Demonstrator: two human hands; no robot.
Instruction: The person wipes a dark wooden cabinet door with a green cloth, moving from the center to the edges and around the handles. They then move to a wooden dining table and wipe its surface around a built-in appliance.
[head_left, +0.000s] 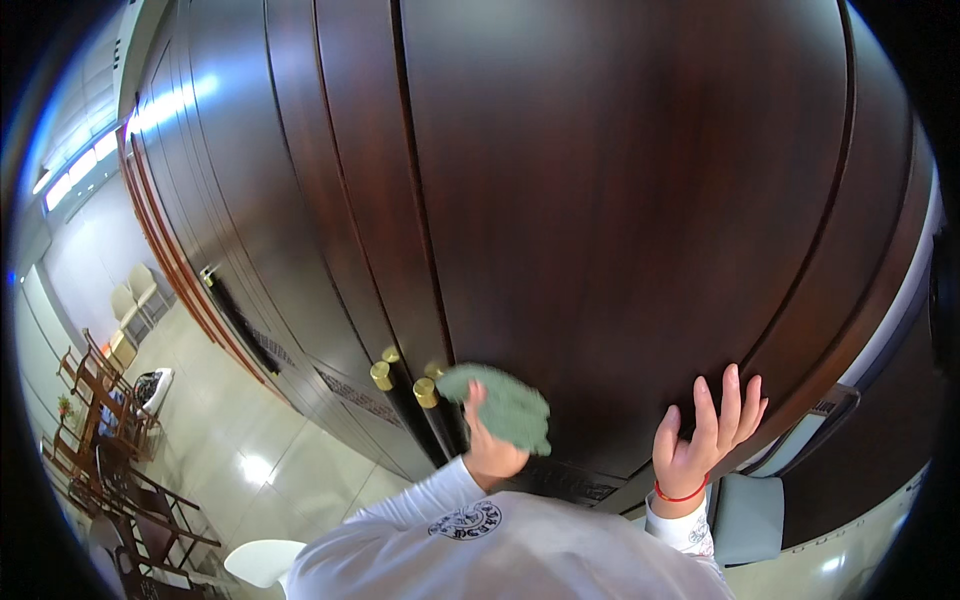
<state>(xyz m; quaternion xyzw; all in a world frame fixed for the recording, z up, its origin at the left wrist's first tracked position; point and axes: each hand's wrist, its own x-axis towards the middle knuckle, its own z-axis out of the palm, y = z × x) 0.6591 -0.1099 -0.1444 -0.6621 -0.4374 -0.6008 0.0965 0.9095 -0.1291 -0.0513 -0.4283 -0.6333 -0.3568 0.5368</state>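
A tall dark wooden cabinet door (600, 225) fills the middle of the head view. My left hand (493, 448) holds a green cloth (502, 409) against the lower left part of this door, just right of two long black door handles (425, 391) with gold-coloured ends. My right hand (705, 439), with a red cord bracelet (681, 491) at the wrist, rests on the door's lower right with its fingers spread and nothing held.
Further left, another black handle (240, 322) sits on the cabinet front. A grey-blue chair (748, 517) stands at the lower right, a white seat (262, 562) at the lower left. Wooden chairs (142, 487) stand on the tiled floor (292, 465) at the left.
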